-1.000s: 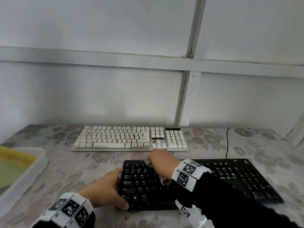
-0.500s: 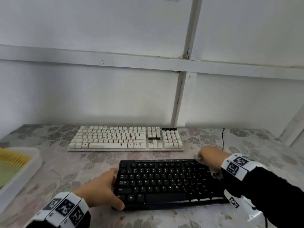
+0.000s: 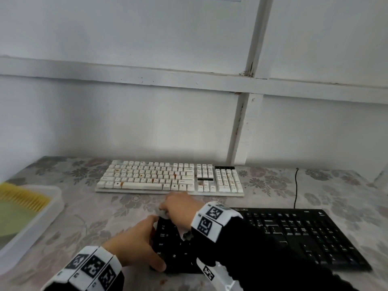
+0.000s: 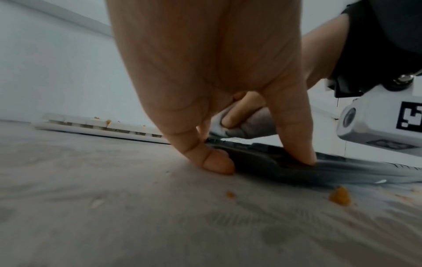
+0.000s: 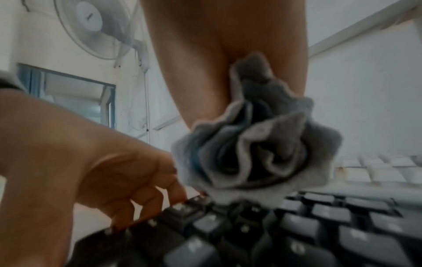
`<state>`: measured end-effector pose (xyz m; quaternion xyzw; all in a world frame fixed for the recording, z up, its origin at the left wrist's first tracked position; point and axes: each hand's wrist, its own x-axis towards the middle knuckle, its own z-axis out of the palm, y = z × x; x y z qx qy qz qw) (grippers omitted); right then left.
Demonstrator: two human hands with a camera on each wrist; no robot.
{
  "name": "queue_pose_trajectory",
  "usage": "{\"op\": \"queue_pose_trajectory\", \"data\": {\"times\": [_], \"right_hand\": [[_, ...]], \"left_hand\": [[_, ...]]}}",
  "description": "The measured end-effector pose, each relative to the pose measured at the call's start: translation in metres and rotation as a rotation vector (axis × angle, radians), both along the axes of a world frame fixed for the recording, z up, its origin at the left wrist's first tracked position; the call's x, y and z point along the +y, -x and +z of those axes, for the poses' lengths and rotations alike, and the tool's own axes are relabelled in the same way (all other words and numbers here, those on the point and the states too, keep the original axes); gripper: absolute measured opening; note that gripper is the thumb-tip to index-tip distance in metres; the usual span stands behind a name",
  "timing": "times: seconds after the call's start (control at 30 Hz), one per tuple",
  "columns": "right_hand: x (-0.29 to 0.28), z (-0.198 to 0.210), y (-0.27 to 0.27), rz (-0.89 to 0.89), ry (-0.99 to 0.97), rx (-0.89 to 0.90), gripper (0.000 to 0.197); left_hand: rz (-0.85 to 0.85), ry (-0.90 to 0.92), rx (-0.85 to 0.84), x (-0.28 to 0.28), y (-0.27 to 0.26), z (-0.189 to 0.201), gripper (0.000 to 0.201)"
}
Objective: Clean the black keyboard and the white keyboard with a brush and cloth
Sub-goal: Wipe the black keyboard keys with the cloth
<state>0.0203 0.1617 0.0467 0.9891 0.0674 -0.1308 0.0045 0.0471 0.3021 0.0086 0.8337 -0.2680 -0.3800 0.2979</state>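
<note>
The black keyboard (image 3: 294, 234) lies at the table's front. My left hand (image 3: 147, 242) grips its left end, thumb at the front edge and fingers (image 4: 294, 144) on the top. My right hand (image 3: 177, 205) holds a bunched grey cloth (image 5: 262, 144) and presses it on the keys at the keyboard's far left corner, right next to my left fingers. The cloth (image 4: 251, 126) also shows behind my left hand. The white keyboard (image 3: 168, 177), with orange stains on some keys, lies behind, parallel to the wall. A yellow brush (image 3: 23, 198) lies in the tray at the left.
A white plastic tray (image 3: 50, 208) stands at the table's left edge. Orange crumbs (image 4: 340, 196) lie on the flowered tablecloth (image 3: 94, 217) in front of the black keyboard. Its cable (image 3: 296, 185) runs back to the white wall. A fan (image 5: 91, 27) hangs on a side wall.
My right hand has swept the cloth from the black keyboard's right part back to its far left corner. My left hand has kept its hold on the left end.
</note>
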Motion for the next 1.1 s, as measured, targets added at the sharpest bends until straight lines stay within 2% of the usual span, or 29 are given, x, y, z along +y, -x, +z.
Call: {"op": "queue_pose_trajectory", "data": {"times": [0.1,0.2,0.27,0.47,0.63,0.73,0.87,1.0,1.1], "right_hand": [[-0.016,-0.007,0.013,-0.033,0.011,-0.040,0.019],[-0.048,-0.012,0.030,-0.154,-0.037,-0.037,0.036],[-0.072,-0.013,0.043,-0.227,-0.013,-0.024,0.041],[-0.128,0.000,0.074,-0.514,-0.057,0.030,0.023],[-0.156,-0.003,0.087,-0.488,-0.151,-0.001,0.031],[-0.173,-0.019,0.095,-0.437,-0.040,0.033,0.034],[-0.206,-0.023,0.115,-0.423,0.112,0.001,0.025],[-0.239,-0.026,0.142,-0.525,0.174,-0.052,0.023],[-0.259,-0.021,0.153,-0.649,0.202,-0.015,0.025]], "left_hand": [[0.001,0.007,-0.016,0.001,0.000,-0.003,0.092],[0.012,0.018,-0.017,0.001,0.000,-0.006,0.093],[0.015,0.027,-0.010,0.001,0.001,-0.008,0.092],[0.030,0.066,0.037,0.000,0.001,-0.008,0.092],[0.030,0.066,0.021,0.002,-0.001,-0.011,0.096],[0.025,0.063,0.033,0.002,-0.003,-0.011,0.095],[0.034,0.068,0.063,0.003,-0.003,-0.012,0.092],[0.020,0.075,0.087,-0.002,-0.004,-0.011,0.088],[0.025,0.077,0.087,-0.002,-0.005,-0.013,0.088]]}}
